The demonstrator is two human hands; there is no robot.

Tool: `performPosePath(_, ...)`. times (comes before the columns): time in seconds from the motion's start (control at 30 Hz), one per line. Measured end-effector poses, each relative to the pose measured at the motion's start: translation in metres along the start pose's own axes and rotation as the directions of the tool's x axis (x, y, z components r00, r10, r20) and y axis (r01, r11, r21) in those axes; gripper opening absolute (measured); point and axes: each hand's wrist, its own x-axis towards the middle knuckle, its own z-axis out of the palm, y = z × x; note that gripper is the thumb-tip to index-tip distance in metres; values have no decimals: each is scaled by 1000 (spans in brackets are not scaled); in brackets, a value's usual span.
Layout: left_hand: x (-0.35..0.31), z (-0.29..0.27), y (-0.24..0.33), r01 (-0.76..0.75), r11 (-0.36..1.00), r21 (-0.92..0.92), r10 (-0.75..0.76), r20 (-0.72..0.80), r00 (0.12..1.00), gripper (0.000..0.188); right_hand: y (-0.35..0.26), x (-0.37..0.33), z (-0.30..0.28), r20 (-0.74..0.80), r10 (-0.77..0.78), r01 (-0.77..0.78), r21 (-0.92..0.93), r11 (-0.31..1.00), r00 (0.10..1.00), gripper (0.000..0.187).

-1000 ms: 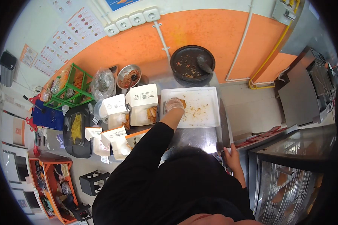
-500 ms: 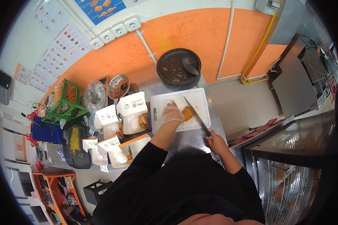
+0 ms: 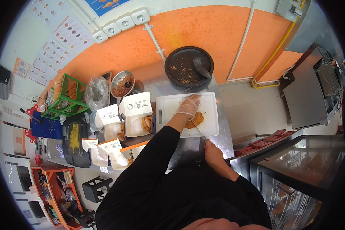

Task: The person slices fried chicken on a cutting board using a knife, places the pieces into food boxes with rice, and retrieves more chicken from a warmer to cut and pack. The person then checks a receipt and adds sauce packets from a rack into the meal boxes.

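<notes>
"Where's the food, and how do my hands stand?"

"The crumbed fried piece [image 3: 195,119] lies on the white cutting board [image 3: 165,126], just right of centre in the frame. Your right hand [image 3: 214,153] is wrapped round the handle of the knife [image 3: 199,130], its blade over the piece. Your left hand [image 3: 190,104], in a clear glove [image 3: 182,114], is just above the piece in the frame, fingers stretched and close together; whether they press on it, I can't tell."

"What could go wrong?"

"If nothing pins the piece, it could skid under the blade and cut crookedly. Your knife points up toward your left hand, so a forward slip could nick it."

"Does the glove protect me?"

"Hardly, I'd judge; loose plastic could snag on the edge."
</notes>
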Motion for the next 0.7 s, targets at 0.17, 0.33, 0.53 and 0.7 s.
performPosePath(0.17,-5,11,-15,-90,988,-124,69,-164,984,34,-13,7,-10,78,23,-20,-41,999,997,16)
performPosePath(0.33,-5,13,-4,-115,993,-36,104,-229,968,33,25,17,18,63,-23,19,55,998,998,17)
performPosePath(0.53,7,-14,28,-289,944,-161,207,-395,895,29,27,8,1,30,-65,62,104,993,997,23)
performPosePath(0.7,22,-13,35,-234,956,-176,173,-306,936,28,19,10,-19,-50,-22,28,119,993,998,19)
